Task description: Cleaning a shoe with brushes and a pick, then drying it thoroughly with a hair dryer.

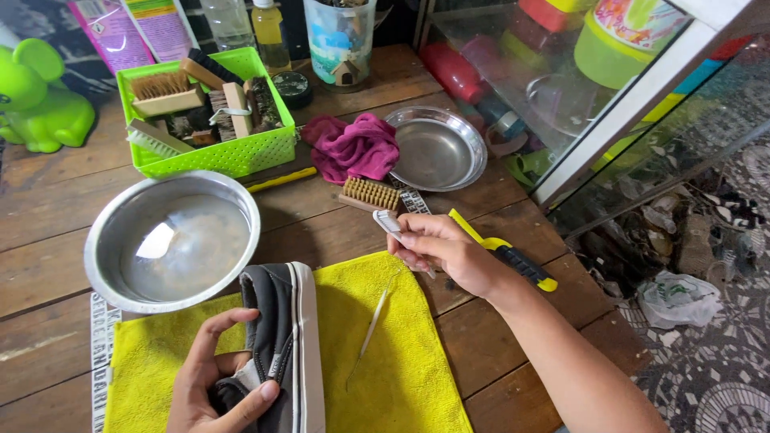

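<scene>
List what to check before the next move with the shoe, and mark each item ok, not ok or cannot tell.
1. Shoe held firm: left hand grips the grey shoe at its opening. Ok.
2. Shoe over the yellow cloth, not bare wood: ok.
3. Tool in hand: right hand pinches a small pale tool. Ok.
4. Water ready: the metal bowl beside the shoe seems to hold clear liquid. Ok.
5. Thin metal pick lies loose on the cloth near the shoe. Not ok.
6. Shoe sole clean: underside hidden. Cannot tell.
</scene>
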